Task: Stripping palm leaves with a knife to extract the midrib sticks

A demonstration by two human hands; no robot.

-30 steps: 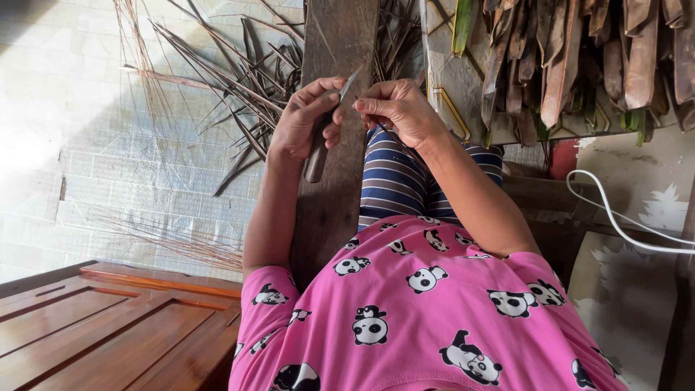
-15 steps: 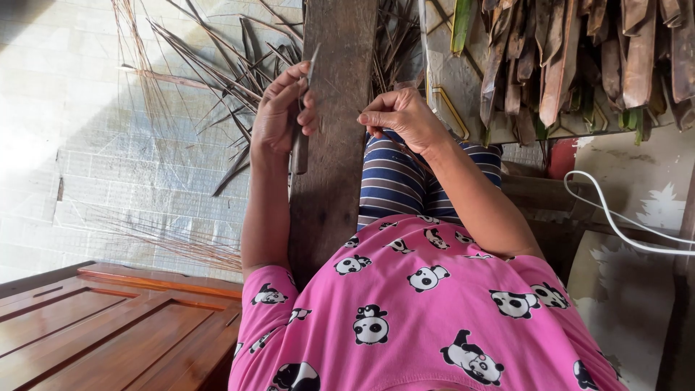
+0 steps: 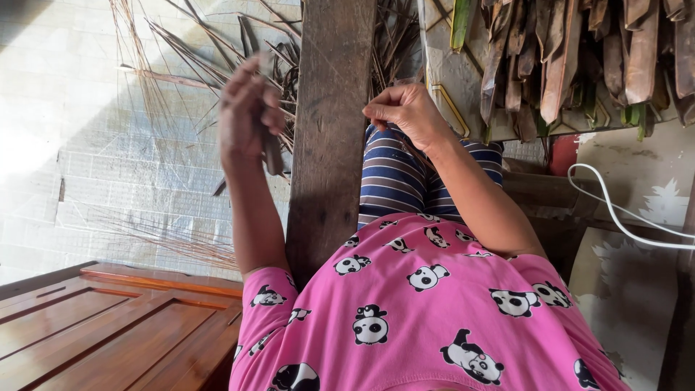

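We take the dark wooden plank (image 3: 329, 130) as landmark; it runs lengthwise away from the person's lap, up the middle of the view. Left hand (image 3: 245, 119) is off the plank's left edge, blurred, fingers curled round a knife (image 3: 271, 148) w/ a dark handle; blade too smeared to make out. Right hand (image 3: 407, 112) sits just off the plank's right edge, thumb & forefinger pressed together, pinching one end of a thin leaf midrib (image 3: 413, 148) that runs down toward the striped-cloth knee (image 3: 394, 181); it's barely visible. Beyond the plank's far end & to its left, dry brown leaf strips (image 3: 210, 65) lie scattered on the pale tiled floor (image 3: 87, 145). Right of the plank, a tray of folded brown leaf pieces (image 3: 572, 58) & a white cable (image 3: 622, 217). Near left of the plank, a reddish wooden panel (image 3: 108, 326).
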